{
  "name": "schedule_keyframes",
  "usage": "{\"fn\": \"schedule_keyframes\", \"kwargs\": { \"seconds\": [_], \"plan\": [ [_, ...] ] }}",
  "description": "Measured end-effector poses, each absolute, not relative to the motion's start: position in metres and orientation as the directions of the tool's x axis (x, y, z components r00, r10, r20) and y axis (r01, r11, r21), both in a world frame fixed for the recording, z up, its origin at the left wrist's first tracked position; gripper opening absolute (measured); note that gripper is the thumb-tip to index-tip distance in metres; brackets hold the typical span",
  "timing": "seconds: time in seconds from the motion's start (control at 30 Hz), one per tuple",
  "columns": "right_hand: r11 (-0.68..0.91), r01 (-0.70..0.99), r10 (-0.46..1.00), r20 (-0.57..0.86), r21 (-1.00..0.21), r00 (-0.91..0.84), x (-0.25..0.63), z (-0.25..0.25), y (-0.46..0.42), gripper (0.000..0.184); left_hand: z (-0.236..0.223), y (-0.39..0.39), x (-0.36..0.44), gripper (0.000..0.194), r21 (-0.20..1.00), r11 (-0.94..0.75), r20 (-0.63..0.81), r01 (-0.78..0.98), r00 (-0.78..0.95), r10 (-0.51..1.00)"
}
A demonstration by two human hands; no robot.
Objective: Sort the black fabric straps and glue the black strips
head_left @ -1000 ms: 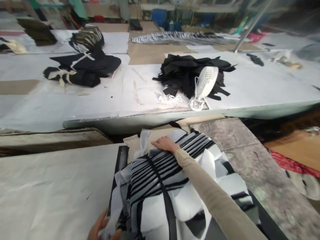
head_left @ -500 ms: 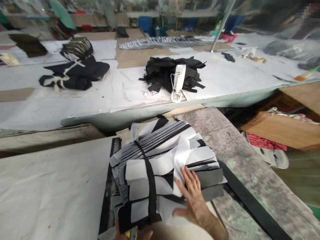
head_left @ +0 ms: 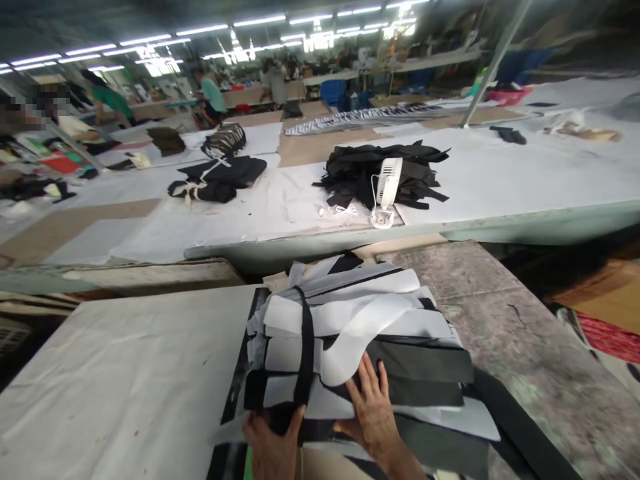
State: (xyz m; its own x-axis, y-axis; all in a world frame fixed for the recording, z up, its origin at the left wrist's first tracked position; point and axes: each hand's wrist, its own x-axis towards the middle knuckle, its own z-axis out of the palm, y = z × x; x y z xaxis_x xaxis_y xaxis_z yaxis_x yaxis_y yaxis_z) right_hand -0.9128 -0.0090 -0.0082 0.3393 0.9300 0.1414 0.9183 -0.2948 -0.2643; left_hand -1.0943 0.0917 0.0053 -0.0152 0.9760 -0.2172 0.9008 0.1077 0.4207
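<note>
A thick bundle of black and white cut fabric pieces (head_left: 360,327), tied round by a black strap (head_left: 304,347), lies in front of me on the near table. My left hand (head_left: 273,443) grips the bundle's near edge at the strap's lower end. Flat on top of the bundle, near its front, rests my right hand (head_left: 373,413) with the fingers spread.
White paper (head_left: 115,380) covers the near table to the left; a worn grey surface (head_left: 505,320) lies to the right. On the long far table sit a black fabric pile (head_left: 415,167), a small white fan (head_left: 386,190) and dark tied bundles (head_left: 217,180). People work far back.
The view has tilted up. My right hand drew back from the bundle's far end to its near part. My left hand now grips the front edge at the strap.
</note>
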Motion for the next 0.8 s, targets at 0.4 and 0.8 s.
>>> {"fn": "schedule_keyframes", "kwargs": {
  "seconds": [0.4,0.8],
  "plan": [
    [-0.301,0.909,0.931,0.117,-0.287,0.346,-0.843,0.007,0.093,0.104,0.047,0.181,-1.015,0.072,0.297,0.141,-0.353,0.944,-0.028,0.935],
    [-0.306,0.902,0.885,0.257,-0.305,0.388,-0.785,0.055,0.053,0.078,0.046,0.179,-1.018,0.075,0.315,0.108,-0.322,0.943,-0.001,0.947]
  ]
}}
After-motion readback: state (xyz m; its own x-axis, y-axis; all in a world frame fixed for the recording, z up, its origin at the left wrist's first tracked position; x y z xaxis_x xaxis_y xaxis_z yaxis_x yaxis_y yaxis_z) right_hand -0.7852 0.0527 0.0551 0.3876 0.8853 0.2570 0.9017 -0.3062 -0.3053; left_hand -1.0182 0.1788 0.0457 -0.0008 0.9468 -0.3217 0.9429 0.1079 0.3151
